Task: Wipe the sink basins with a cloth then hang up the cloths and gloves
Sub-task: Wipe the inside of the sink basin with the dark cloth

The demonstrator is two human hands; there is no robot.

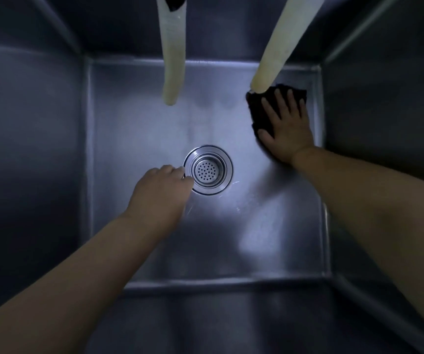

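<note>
Since it is soft and limp, the cloth (259, 111) should handle best pressed flat under a palm. Dark and bunched, it lies beyond and right of the drain (207, 170), the right hand (286, 127) spread on it. The left hand (161, 186), curled beside the drain, probably holds nothing.

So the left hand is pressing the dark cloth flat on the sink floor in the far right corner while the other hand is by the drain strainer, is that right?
Not quite: the head view shows the right hand pressing the dark cloth flat in that corner. The left hand is by the drain strainer.
</note>
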